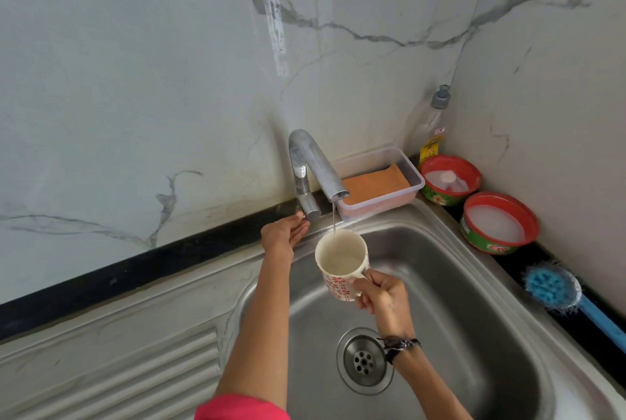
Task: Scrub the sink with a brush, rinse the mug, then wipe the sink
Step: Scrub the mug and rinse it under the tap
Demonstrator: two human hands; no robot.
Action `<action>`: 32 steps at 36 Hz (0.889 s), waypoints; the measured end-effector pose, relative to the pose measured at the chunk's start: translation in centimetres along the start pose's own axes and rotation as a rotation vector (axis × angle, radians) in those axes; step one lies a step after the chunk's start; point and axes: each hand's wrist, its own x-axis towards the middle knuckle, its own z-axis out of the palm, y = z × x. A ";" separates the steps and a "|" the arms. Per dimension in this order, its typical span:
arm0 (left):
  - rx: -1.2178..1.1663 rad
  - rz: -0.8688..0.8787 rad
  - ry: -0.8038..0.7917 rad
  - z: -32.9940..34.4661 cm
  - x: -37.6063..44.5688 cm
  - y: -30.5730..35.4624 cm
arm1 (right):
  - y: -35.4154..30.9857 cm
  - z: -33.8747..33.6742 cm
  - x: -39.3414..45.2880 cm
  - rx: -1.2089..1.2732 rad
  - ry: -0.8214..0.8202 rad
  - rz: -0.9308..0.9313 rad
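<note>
While a thin stream falls from the tap [316, 170], you stand over the steel sink [457, 284]. Below the tap spout, your right hand [381, 294] curls around the handle of the cream mug [342, 262] with red flowers, upright and part full. It is likely ceramic: stiff, breakable, slick when wet, heavier as it fills, so keep to the handle. Left of the mug, your left hand [284, 233] lies relaxed against the tap lever.
</note>
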 end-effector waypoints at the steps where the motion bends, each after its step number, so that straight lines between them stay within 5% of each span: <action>1: 0.001 0.002 -0.001 0.0 0.1 0.0 | 0.0 0.0 0.0 0.011 0.000 -0.002; 32: -0.005 -0.004 0.004 0.0 0.4 0.0 | 0.1 0.2 -0.3 0.083 0.002 -0.069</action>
